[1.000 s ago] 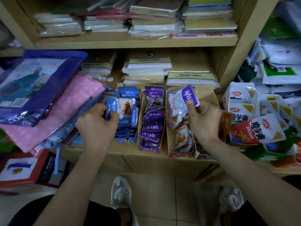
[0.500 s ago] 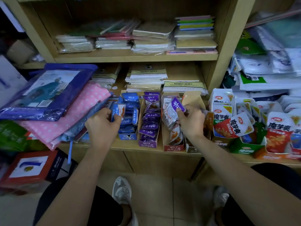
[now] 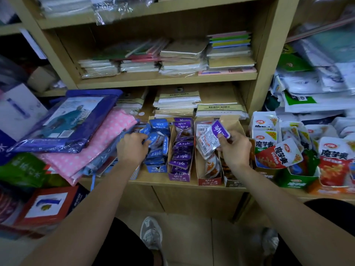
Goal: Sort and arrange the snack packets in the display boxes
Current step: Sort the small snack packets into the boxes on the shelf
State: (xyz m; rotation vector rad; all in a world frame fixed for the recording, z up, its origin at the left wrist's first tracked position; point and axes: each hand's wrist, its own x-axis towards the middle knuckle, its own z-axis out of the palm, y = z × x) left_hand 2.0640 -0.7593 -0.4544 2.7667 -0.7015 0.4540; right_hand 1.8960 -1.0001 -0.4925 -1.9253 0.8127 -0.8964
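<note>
Two hands busy | left hand grips blue packet over blue box | right hand pinches purple packet above red box | packets judged light, limp, slick: pinch sealed edge

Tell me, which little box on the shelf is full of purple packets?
The purple box, second from the left. Its neighbours differ: the blue box holds blue packets, the red box orange ones.
</note>
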